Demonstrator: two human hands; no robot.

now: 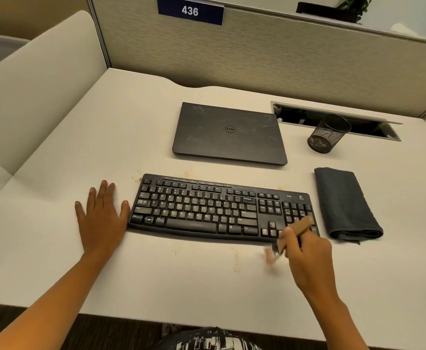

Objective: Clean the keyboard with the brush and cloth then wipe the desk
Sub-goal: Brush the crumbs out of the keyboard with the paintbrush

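Note:
A black keyboard (206, 208) with dusty keys lies on the white desk (156, 274). My left hand (100, 215) rests flat on the desk, fingers straight, its thumb touching the keyboard's left end. My right hand (305, 251) grips a wooden-handled brush (295, 229) at the keyboard's front right corner; the bristles are blurred just above the desk in front of the keyboard. A folded dark grey cloth (345, 205) lies to the right of the keyboard. Crumbs (236, 267) speckle the desk in front of the keyboard.
A shut black laptop (229, 133) lies behind the keyboard. A black mesh pen cup (328, 135) stands at the back right by an open cable slot (307, 114). Partition walls (232, 54) close the back and left sides.

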